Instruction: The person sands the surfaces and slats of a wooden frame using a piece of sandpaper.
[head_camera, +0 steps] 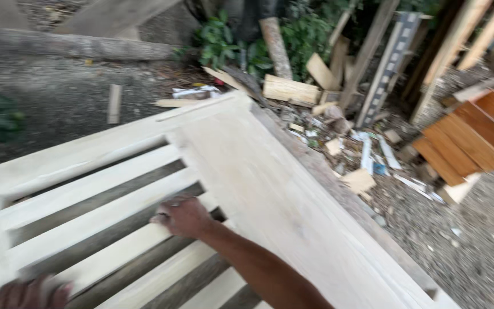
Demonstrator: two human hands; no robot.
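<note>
- The right hand (183, 217) is seen curled over a slat (95, 220) of a pale, unfinished slatted wooden frame (247, 166); the fingers are closed around the slat's upper edge.
- The left hand (27, 294) is found at the lower-left corner of the view, blurred and partly cut off. It rests against the frame's near upright, but whether it is gripping or merely pressing cannot be told.
- The frame lies directly under both hands, its wide side rail running just right of the right hand.
- Offcuts and wood scraps (293, 88) are noted well beyond the right hand.
- Stacked reddish-brown boards (470, 137) lie far to its right on gravel.
</note>
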